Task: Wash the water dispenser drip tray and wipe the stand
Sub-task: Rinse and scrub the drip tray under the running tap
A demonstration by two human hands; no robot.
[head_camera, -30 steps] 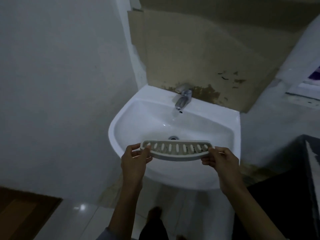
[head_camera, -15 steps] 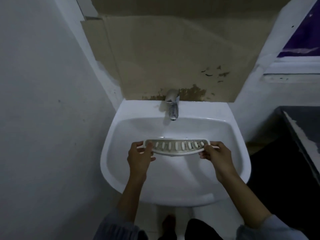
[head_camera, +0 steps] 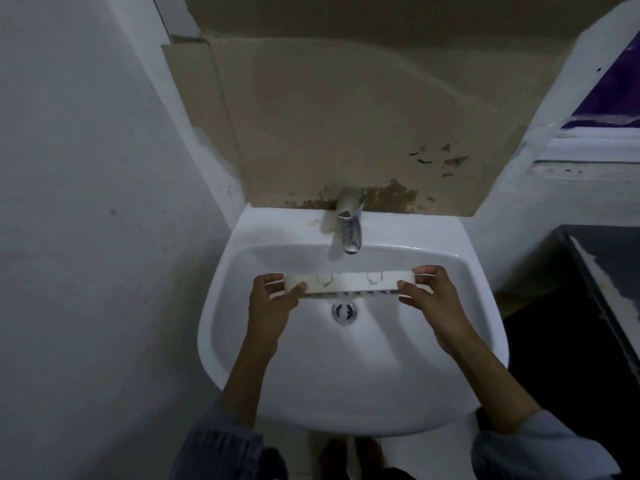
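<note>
The white drip tray (head_camera: 349, 281) is held level over the white sink (head_camera: 242, 341), just below the tap. It is tipped so that its flat back wall with two clip notches faces me; the slotted top is turned away. My left hand (head_camera: 272, 304) grips its left end and my right hand (head_camera: 433, 294) grips its right end. The drain (head_camera: 344, 311) shows right beneath the tray.
A chrome tap (head_camera: 349, 225) stands at the back rim of the sink, with no water seen running. A stained beige board covers the wall behind. White walls close in on the left and right. A dark counter (head_camera: 602, 271) stands at the right.
I have stepped closer over the sink. The tray has been tilted, so its slotted top no longer faces me and its back wall does. Both hands keep their grip.
</note>
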